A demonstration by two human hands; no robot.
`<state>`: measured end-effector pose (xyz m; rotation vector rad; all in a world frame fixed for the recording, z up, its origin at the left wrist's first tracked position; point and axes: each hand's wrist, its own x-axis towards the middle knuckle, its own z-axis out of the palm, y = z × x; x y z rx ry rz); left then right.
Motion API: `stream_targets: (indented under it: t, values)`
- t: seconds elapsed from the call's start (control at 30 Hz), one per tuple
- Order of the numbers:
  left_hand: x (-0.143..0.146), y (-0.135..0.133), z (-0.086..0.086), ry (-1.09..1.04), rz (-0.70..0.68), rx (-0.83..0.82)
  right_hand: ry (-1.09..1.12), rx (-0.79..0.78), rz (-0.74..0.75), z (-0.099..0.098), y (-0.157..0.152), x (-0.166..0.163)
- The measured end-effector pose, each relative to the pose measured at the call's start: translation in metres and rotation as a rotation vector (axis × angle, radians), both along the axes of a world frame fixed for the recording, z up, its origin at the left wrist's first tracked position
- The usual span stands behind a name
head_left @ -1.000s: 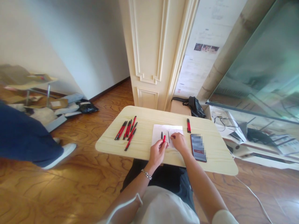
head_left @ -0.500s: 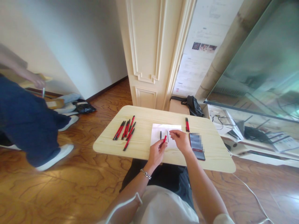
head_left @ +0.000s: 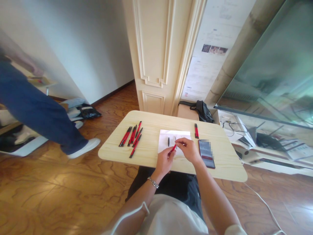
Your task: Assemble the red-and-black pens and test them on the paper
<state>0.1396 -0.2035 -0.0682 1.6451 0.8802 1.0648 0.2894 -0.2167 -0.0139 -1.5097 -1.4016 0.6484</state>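
Observation:
My left hand [head_left: 164, 161] is closed on a red pen barrel [head_left: 172, 149] that points up and right over a white paper sheet [head_left: 164, 141]. My right hand [head_left: 189, 150] pinches a thin dark pen part at the barrel's tip; I cannot make out which part. A small black pen piece [head_left: 168, 141] lies on the paper to the left of the hands. Several red and black pens [head_left: 132, 136] lie in a loose group on the left of the light wooden table [head_left: 146, 156]. Two more red pens [head_left: 196, 130] lie side by side at the back right.
A phone [head_left: 206, 153] lies face up just right of my right hand. A person in blue trousers and white shoes [head_left: 44, 111] walks across the wooden floor at the left. A black bag [head_left: 202, 111] sits behind the table, a glass panel and cables to the right.
My right hand has lifted off the paper and met the tip of the red barrel held in my left. The person at the left has walked further right.

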Motion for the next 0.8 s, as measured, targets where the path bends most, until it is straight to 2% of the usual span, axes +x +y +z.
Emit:
stream_targets:
  t: [0.23,0.4,0.57,0.67,0.8]
  values:
    - [0.000,-0.001,0.003,-0.003,-0.008,-0.011,0.016,-0.059,0.091,-0.005,0.000,0.010]
    - [0.000,-0.001,0.002,-0.056,-0.011,-0.065,-0.023,-0.077,0.007,-0.024,0.013,0.025]
    - [0.000,-0.003,0.003,-0.101,-0.021,-0.068,-0.292,-0.205,-0.107,-0.042,0.036,0.032]
    - [0.000,-0.004,0.003,-0.106,-0.022,-0.064,-0.473,-0.293,-0.128,-0.043,0.048,0.026]
    - [-0.001,-0.004,0.005,-0.095,-0.022,-0.066,-0.599,-0.384,-0.164,-0.039,0.058,0.017]
